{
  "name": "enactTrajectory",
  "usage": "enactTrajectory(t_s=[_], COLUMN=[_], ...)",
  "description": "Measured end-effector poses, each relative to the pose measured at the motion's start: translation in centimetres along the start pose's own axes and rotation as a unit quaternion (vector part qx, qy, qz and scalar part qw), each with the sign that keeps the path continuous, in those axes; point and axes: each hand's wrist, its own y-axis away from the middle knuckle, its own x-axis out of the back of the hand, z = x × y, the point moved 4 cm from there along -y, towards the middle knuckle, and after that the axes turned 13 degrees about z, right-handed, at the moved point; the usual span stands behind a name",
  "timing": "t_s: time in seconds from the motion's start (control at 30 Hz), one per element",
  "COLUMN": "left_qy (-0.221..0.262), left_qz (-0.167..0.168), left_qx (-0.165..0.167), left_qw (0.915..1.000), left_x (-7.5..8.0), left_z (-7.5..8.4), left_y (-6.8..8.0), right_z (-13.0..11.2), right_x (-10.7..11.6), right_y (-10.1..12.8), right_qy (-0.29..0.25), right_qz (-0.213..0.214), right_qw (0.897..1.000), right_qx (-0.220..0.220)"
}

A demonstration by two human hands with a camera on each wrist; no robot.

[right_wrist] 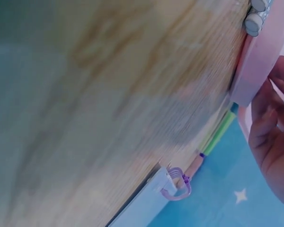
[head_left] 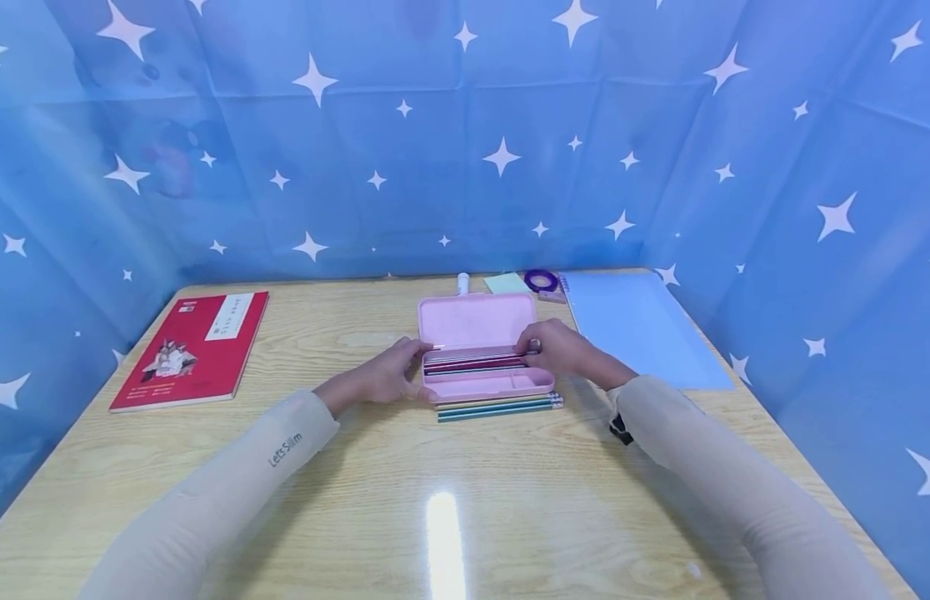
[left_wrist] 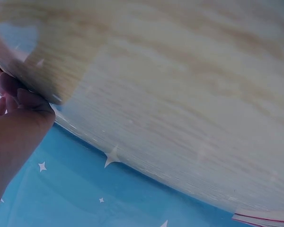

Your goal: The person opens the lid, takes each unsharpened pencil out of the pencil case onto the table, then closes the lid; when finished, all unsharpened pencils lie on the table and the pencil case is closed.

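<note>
Pencils point(head_left: 476, 364) in pink case point(head_left: 476, 321), ends partly hidden

red book point(head_left: 189, 353) at left | white tube point(head_left: 462, 284) | pale green paper point(head_left: 507, 284) | purple ring point(head_left: 542, 289) beside blue pad point(head_left: 645, 329) | starry curtain point(head_left: 405, 137)

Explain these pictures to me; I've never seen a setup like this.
There's no machine here: a person works bare-handed, wearing cameras. The wide picture comes from the head; the two tilted ones come from the wrists, one each. On the wooden table lie a red book, a pale blue notebook or folder and, in front of an open pink pencil case, some pencils. The left hand grips the case's left end. The right hand is at its right end, by slim sticks lying inside; whether it pinches any is hard to tell.
</note>
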Motion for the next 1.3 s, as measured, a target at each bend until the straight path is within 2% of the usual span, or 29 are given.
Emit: enactTrajectory(t_s=[0.2,0.57,0.77,1.1,1.2,1.3], left_qy=[0.001,-0.002,-0.003,0.001,0.003,0.001], left_qz=[0.0,-0.002,-0.003,0.002,0.002,0.003], left_qx=[-0.007,-0.001,-0.001,-0.007,-0.006,-0.008], left_qw=[1.0,1.0,1.0,1.0,1.0,1.0], left_x=[0.02,0.23,0.15,0.25,0.2,0.08], left_z=[0.06,0.35,0.35,0.41,0.33,0.24], left_y=[-0.05,0.04,0.02,0.2,0.24,0.26], right_z=[-0.07,-0.13,-0.11,-0.53,-0.42,-0.23], right_x=[0.11,0.23,0.07,-0.15,-0.14,-0.09], right_y=[0.11,0.13,0.06,-0.18,-0.19,-0.07], right_qy=[-0.004,0.04,0.049,0.123,0.117,0.087], right_qz=[-0.012,-0.009,-0.015,-0.018,-0.016,-0.01], right_qw=[1.0,0.997,0.996,0.988,0.989,0.993], right_qx=[0.026,0.072,0.07,0.097,0.088,0.083])
